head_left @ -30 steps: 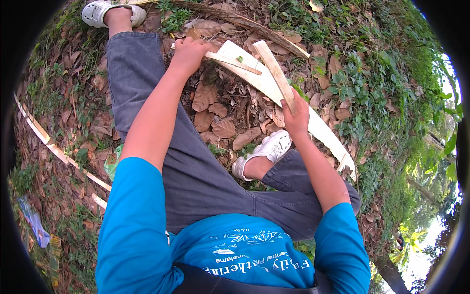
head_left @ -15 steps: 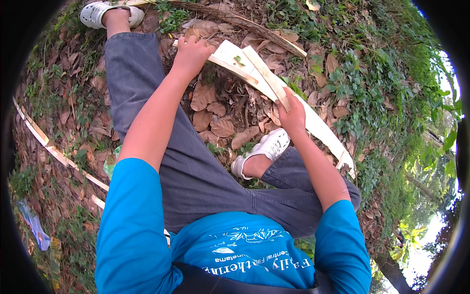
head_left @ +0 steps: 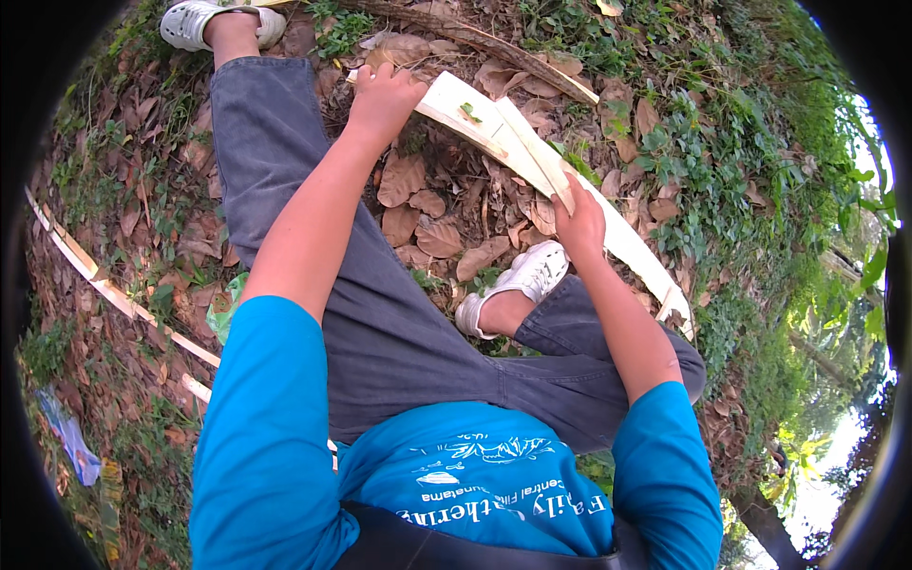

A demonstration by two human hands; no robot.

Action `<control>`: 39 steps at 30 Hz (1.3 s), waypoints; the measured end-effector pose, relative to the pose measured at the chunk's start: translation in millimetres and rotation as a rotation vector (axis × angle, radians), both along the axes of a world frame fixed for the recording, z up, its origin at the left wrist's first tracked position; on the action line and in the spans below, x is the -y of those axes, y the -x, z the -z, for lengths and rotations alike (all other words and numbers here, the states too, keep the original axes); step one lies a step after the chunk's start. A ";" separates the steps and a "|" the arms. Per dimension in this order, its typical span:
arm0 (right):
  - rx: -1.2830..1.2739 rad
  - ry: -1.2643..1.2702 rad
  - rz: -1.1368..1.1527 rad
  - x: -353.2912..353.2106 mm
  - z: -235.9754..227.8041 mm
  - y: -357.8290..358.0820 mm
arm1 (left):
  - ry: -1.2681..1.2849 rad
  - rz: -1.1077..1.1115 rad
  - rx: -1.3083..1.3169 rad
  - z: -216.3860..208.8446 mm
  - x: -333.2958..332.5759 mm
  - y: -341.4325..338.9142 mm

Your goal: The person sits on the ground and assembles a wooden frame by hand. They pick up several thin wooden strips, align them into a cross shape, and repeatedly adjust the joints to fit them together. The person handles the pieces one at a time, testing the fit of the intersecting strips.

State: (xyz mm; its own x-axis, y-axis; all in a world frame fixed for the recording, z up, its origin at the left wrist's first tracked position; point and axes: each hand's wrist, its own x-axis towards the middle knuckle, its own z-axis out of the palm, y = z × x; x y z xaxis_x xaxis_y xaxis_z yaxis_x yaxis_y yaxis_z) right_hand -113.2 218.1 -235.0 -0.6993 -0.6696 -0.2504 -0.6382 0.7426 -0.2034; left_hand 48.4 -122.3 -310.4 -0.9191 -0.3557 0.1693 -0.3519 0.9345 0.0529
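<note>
A long, pale plank (head_left: 635,249) curves from in front of my left hand to beyond my right knee. My left hand (head_left: 385,106) is closed on the pale wood at its far left end; a short bit sticks out past the fingers. Whether the narrow near edge there is a separate strip, I cannot tell. My right hand (head_left: 581,220) is wrapped round the lower end of a flat, pale wooden piece (head_left: 532,150), which lies slanting over the plank. A small green leaf (head_left: 468,113) rests on the plank between the hands.
Brown dry leaves (head_left: 437,237) and green plants cover the ground. A strip of bark (head_left: 494,43) lies beyond the plank. Long wood strips (head_left: 119,299) and a bluish plastic wrapper (head_left: 71,437) are at the left. My white clog (head_left: 527,280) is close to the plank.
The flat piece in my right hand has turned, its far end shifting right and nearer. Both hands have moved slightly to the right, and the view has shifted a little.
</note>
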 end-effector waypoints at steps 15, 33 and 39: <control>0.408 0.556 0.488 -7.0 -19.6 -18.0 | 0.152 0.190 0.150 8.4 -14.9 -17.3; 0.219 0.760 0.499 18.9 -2.6 -96.0 | -0.346 0.141 0.515 -39.5 -37.6 -20.5; 0.500 0.542 0.613 36.0 -14.6 -96.5 | -0.451 0.105 0.556 -45.6 -47.5 -20.5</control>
State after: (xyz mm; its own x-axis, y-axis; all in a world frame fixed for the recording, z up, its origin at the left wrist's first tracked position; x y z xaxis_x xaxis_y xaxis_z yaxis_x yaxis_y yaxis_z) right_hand -16.7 182.1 -220.3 -0.8628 -0.3348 -0.3788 0.0843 0.6436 -0.7607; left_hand 68.9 -74.8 -264.8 -0.8599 -0.1855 -0.4756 -0.3484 0.8942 0.2811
